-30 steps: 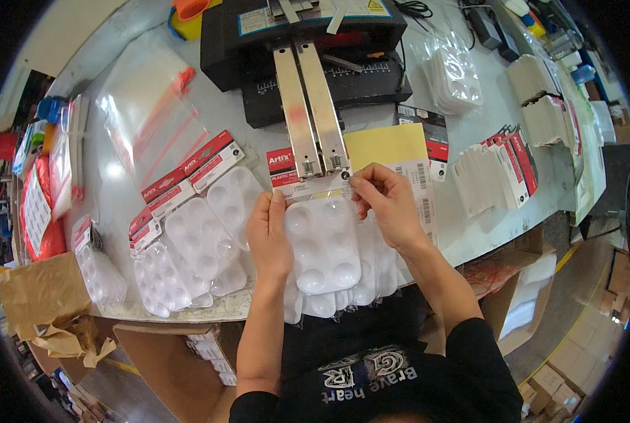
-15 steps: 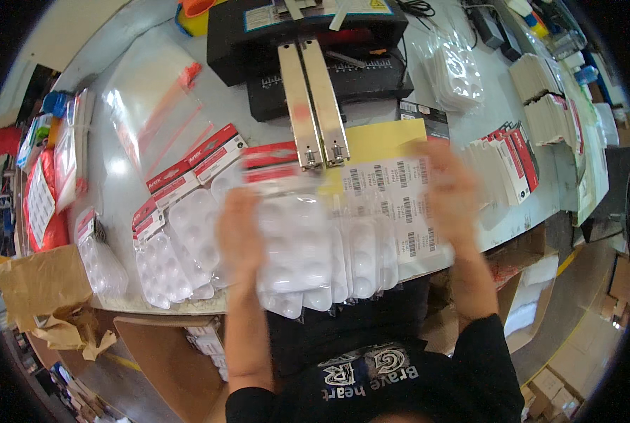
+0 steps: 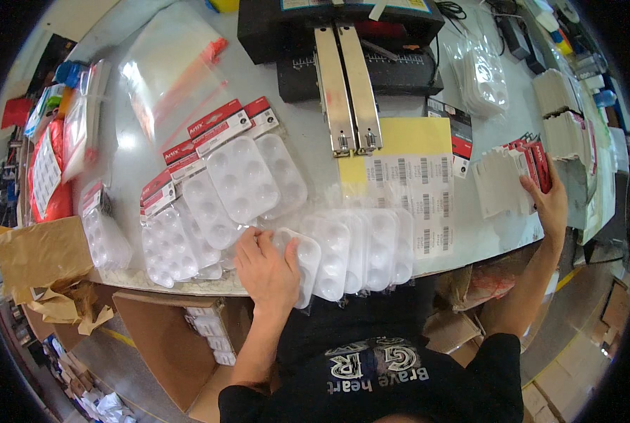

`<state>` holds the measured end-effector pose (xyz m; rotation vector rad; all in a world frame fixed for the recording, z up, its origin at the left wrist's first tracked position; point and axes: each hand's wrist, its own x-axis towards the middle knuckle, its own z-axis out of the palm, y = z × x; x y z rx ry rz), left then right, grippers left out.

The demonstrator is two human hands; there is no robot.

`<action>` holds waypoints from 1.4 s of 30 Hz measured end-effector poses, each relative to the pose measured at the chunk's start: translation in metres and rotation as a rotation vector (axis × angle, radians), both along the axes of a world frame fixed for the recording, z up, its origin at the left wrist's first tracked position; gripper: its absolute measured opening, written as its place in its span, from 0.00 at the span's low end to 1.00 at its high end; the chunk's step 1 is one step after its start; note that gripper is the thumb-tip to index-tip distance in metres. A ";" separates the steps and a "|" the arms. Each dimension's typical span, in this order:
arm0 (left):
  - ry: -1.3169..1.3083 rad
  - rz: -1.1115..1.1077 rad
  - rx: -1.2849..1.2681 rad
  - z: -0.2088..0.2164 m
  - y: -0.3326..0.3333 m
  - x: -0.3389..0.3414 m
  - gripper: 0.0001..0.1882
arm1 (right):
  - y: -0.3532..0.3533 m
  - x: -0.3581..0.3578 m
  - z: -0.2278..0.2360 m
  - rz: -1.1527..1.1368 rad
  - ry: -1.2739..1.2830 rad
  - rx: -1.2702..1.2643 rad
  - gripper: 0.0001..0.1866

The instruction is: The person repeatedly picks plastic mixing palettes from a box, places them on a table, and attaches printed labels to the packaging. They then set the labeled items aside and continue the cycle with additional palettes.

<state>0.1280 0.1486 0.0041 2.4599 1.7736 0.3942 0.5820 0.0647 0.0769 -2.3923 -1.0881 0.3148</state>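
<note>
My left hand (image 3: 267,268) grips a clear-bagged white plastic paint palette (image 3: 304,257) at the table's front edge. Its thumb lies on the palette, with the fingers curled at the left side. That palette is the leftmost of an overlapping row of bagged palettes (image 3: 380,247). Over at the right, my right hand (image 3: 551,201) closes its thumb and fingers on red-and-white header cards (image 3: 535,166) at the end of a fanned stack. Left of my left hand, several palettes (image 3: 243,180) with red-and-white header cards overlap.
A black sealing machine (image 3: 361,67) with two metal rails stands at the back. Barcode label sheets (image 3: 428,204) lie over a yellow sheet (image 3: 400,137). Clear bags (image 3: 170,70) lie at back left, and a cardboard box (image 3: 177,345) stands below the front edge.
My right hand has moved right, from beside the label sheets onto the header cards. My left hand has shifted down to the palette row. A carded palette now lies atop the left group.
</note>
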 end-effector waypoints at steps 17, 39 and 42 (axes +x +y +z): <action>-0.368 0.138 -0.034 -0.030 -0.008 0.059 0.18 | 0.010 -0.044 0.009 -0.114 -0.356 0.116 0.27; -1.443 0.090 -0.896 0.061 -0.016 0.046 0.19 | 0.058 -0.197 0.046 0.729 0.400 0.065 0.26; -1.396 0.081 -0.922 0.068 -0.010 0.045 0.15 | 0.070 -0.205 0.036 0.661 0.567 -0.109 0.22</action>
